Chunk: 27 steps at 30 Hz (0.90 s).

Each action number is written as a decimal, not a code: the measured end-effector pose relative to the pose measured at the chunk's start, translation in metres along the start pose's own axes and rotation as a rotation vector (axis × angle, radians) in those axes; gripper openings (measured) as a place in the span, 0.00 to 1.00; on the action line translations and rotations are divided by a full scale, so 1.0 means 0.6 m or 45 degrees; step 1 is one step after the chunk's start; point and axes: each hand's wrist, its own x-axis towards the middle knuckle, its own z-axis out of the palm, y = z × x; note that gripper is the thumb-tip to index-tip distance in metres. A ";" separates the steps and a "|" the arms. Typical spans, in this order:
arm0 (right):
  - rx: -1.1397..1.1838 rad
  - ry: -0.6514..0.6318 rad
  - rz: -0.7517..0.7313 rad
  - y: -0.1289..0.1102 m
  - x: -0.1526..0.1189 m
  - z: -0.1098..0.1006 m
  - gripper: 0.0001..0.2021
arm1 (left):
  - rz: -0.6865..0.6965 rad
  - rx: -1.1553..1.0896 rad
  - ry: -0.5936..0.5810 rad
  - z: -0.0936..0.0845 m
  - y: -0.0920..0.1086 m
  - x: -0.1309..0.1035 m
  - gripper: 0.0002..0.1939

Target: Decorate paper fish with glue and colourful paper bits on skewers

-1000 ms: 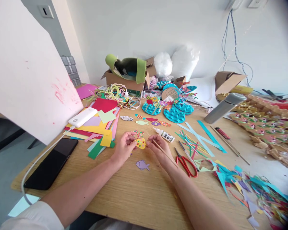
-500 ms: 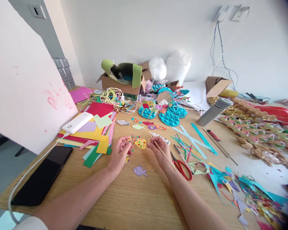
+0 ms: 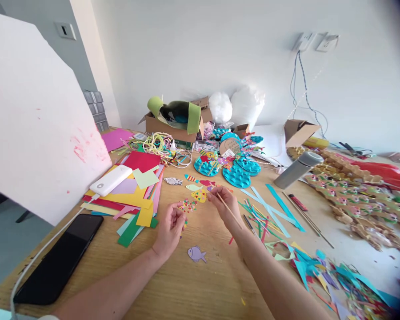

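Note:
My right hand pinches the tail end of a yellow paper fish dotted with small coloured pieces. A thin wooden stick is also held in it, slanting back over the wrist. My left hand holds nothing that I can see; its fingers are loosely curled and apart, beside a scatter of tiny coloured paper bits. Below the hands lies a purple paper fish. Further back are a pale green fish, a striped fish and a grey patterned fish.
Coloured paper and a white power bank lie left, with a black phone nearer me. Blue egg-tray discs stand behind. Paper strips, a grey flask and paper scraps are right.
The yellow fish has moved away from my left hand, up and right, with my right hand. My left hand has dropped back slightly, and the view has tilted upward.

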 end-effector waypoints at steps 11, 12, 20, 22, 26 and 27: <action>-0.371 0.136 0.039 0.066 0.197 0.134 0.08 | 0.096 0.174 -0.029 0.001 -0.013 -0.002 0.15; -0.414 0.149 0.046 0.069 0.206 0.142 0.07 | 0.106 0.180 -0.037 0.001 -0.014 -0.003 0.15; -0.735 0.169 0.086 0.078 0.228 0.180 0.03 | 0.102 0.141 -0.045 0.002 -0.012 -0.001 0.14; -0.801 0.158 0.088 0.078 0.227 0.181 0.03 | 0.100 0.130 -0.053 0.002 -0.012 0.000 0.14; -0.905 0.124 0.081 0.079 0.226 0.174 0.04 | 0.091 0.111 -0.061 0.003 -0.015 0.001 0.14; -0.926 0.115 0.077 0.078 0.226 0.173 0.04 | 0.088 0.108 -0.061 0.003 -0.015 0.001 0.14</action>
